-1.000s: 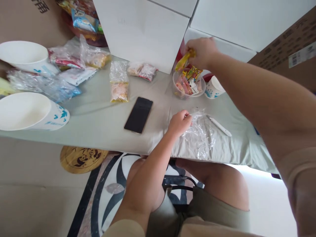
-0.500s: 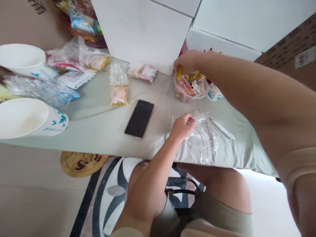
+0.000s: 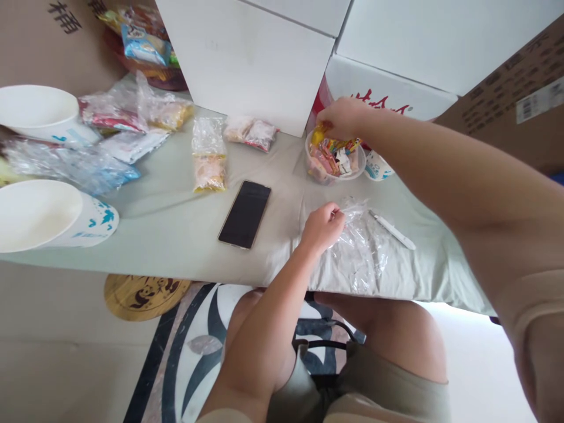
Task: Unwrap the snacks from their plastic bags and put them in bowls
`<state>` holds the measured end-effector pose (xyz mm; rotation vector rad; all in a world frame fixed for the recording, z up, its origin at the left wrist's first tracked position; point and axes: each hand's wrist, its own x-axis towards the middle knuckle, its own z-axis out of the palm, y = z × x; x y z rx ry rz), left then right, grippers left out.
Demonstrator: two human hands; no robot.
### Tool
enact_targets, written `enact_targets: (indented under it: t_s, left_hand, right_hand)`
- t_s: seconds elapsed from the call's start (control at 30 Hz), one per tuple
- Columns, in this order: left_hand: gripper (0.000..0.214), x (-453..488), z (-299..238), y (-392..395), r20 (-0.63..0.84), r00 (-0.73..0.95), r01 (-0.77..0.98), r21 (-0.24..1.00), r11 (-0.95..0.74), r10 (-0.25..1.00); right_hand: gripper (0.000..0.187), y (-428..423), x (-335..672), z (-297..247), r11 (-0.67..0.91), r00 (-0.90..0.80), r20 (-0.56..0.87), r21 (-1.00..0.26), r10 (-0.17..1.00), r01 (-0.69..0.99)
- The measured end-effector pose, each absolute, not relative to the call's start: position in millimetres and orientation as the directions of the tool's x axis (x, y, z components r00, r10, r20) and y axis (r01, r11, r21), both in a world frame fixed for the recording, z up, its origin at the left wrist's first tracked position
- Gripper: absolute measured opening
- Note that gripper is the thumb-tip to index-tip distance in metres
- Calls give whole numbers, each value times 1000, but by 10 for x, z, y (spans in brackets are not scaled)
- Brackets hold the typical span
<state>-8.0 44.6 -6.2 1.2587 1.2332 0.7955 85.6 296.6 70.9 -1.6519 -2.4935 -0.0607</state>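
Observation:
My left hand [image 3: 322, 225] is closed, pinching the edge of a clear plastic bag [image 3: 359, 249] that lies crumpled on the grey-green tablecloth [image 3: 176, 217]. My right hand [image 3: 342, 116] reaches over a clear bowl [image 3: 335, 160] full of small coloured snack packets, its fingers closed on a yellow packet [image 3: 321, 130] at the bowl's far left rim. A white pen-like tool [image 3: 392, 230] lies just right of the bag.
A black phone [image 3: 245, 214] lies left of my left hand. Sealed snack bags [image 3: 208, 155] and more clear bags [image 3: 70, 164] lie further left, beside two white paper bowls [image 3: 48, 214]. A small paper cup [image 3: 378, 167] stands behind the snack bowl. White boxes [image 3: 251, 59] and cardboard line the back.
My right hand came down from above the bowl with the yellow packet and now rests at the bowl's rim. My left hand kept its pinch on the bag.

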Motion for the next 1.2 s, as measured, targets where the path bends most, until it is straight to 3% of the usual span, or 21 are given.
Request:
enact_targets:
  t_s: [0.1,0.2,0.27,0.33,0.4,0.47,0.57,0.6,0.73,0.93,1.0,1.03,1.07,1.13,1.2]
  left_hand:
    - [11,-69,-49,448,-239,219,196,961,197,946]
    - [12,-66,-66,455,-229,227,206,961,183,947]
    - [13,-79,-88,455,-227,226,220,959,177,947]
    - [14,-112,-103,444,-226,213,239,955,173,951]
    - [15,-167,-103,415,-218,191,257,952,165,957]
    - [25,-233,-100,371,-188,180,271,953,135,966]
    - [76,-310,-140,315,-108,220,327,944,31,970]
    - [82,-325,-173,310,-82,233,359,933,-7,969]
    - [70,-351,-336,402,57,133,453,884,-111,990]
    - [45,-348,-193,362,446,-186,621,744,-247,875]
    - [27,-256,-75,112,508,-64,647,676,-352,859]
    - [16,-185,-34,-45,483,93,629,649,-428,870]
    - [19,-103,-10,-207,387,316,599,627,-498,866]
    - [54,68,-20,-490,170,630,581,545,-605,758]
    - [60,195,-77,-647,36,693,619,483,-620,720]
  right_hand:
    - [8,2869,815,636,414,-399,-119,161,909,896]
    - [17,2700,799,714,388,-372,-121,156,920,909]
    - [30,2475,841,814,407,-410,9,100,912,908]
    - [41,2091,961,871,462,-444,266,-3,855,887]
    - [35,1545,1187,802,510,-403,474,-119,783,852]
    - [28,906,1512,578,560,-392,541,-185,744,808]
    - [30,0,2017,86,621,-486,439,-243,755,745]
    - [36,-246,2142,-65,610,-505,372,-263,779,747]
    - [48,-830,2334,-374,469,-432,184,-296,883,832]
    - [47,-977,2288,-297,379,-355,132,-343,925,860]
    - [52,-995,2270,-284,350,-339,93,-332,936,876]
    - [53,-1002,2261,-284,331,-325,75,-324,943,886]
    - [54,-1006,2252,-286,312,-309,60,-317,949,896]
    - [54,-1008,2239,-287,279,-281,38,-316,959,907]
    - [56,-1007,2238,-281,269,-275,33,-345,961,899]
